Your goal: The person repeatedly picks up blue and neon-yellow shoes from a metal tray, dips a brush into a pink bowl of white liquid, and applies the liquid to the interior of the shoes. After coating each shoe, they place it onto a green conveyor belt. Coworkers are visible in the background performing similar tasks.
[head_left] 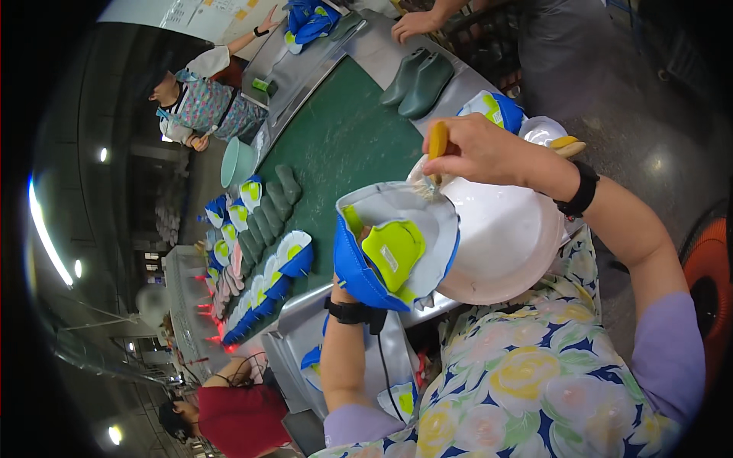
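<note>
My left hand [340, 290] is mostly hidden behind a shoe upper [353, 256], which it holds up with the inside facing me. The upper is blue outside, pale grey along its inner edge, with a bright yellow-green lining [393, 252] and a small label. In my right hand [479, 146] a brush [437, 142] with a yellow handle is pinched between thumb and fingers. Its bristles point down at the upper's far edge, touching or very close to it. Behind the upper, a wide white basin [508, 237] with a wet-looking inside stands to the right.
A green conveyor belt [336, 130] runs beyond, carrying rows of blue uppers [271, 286] and dark green shoe lasts [271, 210]. Two larger green lasts [418, 82] stand on the metal edge. Co-workers are at the far left, lower left and top. An orange fan [706, 267] is at right.
</note>
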{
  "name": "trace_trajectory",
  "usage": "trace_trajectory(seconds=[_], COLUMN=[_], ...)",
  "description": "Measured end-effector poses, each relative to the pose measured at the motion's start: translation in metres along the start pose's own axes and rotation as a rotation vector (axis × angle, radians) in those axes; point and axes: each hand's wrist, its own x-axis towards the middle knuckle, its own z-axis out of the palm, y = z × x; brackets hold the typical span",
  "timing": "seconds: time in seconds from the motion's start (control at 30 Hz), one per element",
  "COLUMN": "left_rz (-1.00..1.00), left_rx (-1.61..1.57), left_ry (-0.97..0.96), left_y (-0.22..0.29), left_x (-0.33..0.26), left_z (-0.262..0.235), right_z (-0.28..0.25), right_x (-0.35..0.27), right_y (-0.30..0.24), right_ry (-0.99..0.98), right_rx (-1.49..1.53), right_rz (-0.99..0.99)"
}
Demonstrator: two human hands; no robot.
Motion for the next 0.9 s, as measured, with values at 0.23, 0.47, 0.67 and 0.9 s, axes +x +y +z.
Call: trace_trajectory(seconds=[0.23, 0.47, 0.67, 0.9], left_rz=[0.212, 0.544, 0.552, 0.596], left_rx=[0.051, 0.092, 0.473, 0.281], left_ry=[0.335, 0.498, 0.562, 0.522], left_y=[-0.042, -0.036, -0.020, -0.023], left_x=[0.008, 0.009, 0.011, 0.015], left_z=[-0.030, -0.015, -0.004, -0.002], right_z=[0.021, 0.048, 0.046, 0.045], right_x=[-0.033, -0.047, -0.053, -0.035], right_y=[0.011, 0.011, -0.004, -0.012], right_ry=[0.233, 0.122, 0.081, 0.182], right_rx=[0.140, 0.379, 0.293, 0.253], right_rz=[0.349, 0.523, 0.409, 0.292])
